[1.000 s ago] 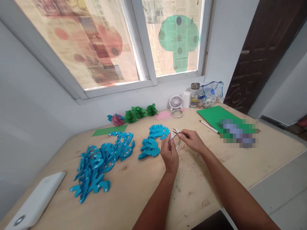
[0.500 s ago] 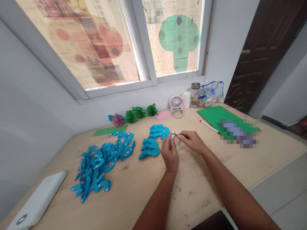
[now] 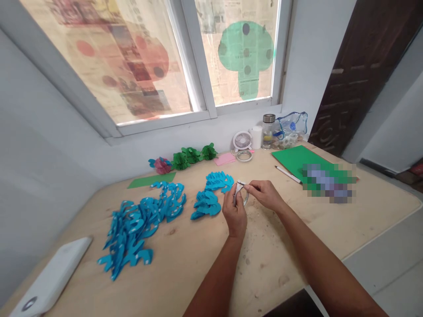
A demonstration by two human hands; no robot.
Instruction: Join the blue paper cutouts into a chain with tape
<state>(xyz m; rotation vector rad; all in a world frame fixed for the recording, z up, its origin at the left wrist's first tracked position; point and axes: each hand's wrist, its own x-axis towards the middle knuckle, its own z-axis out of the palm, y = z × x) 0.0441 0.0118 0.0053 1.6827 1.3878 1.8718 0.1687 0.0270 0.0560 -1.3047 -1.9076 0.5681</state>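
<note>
Upright in my left hand (image 3: 235, 215) is a roll of white tape (image 3: 246, 197), its ring partly hidden by the fingers. My right hand (image 3: 266, 193) pinches the end of the tape at the top of the roll, where a thin dark line shows; the fingertip detail is too small to make out fully. Just left of my hands lie two bunches of blue cut paper, a rear one (image 3: 218, 181) and a nearer one (image 3: 206, 204). Farther left spreads a larger pile of blue paper cutouts (image 3: 142, 220) with white patches on them.
Green paper flowers (image 3: 191, 155), a pink one (image 3: 163, 165), pink paper (image 3: 224, 159), a small fan (image 3: 242, 140), another tape roll (image 3: 244, 156) and a bottle (image 3: 269, 132) line the wall. Green sheets (image 3: 294, 157) and a pen (image 3: 287, 174) lie right. A white device (image 3: 56, 273) lies front left.
My right fingers have shifted very slightly at the tape, and the white piece above the roll sits at a slightly different angle. Everything else stays in place.
</note>
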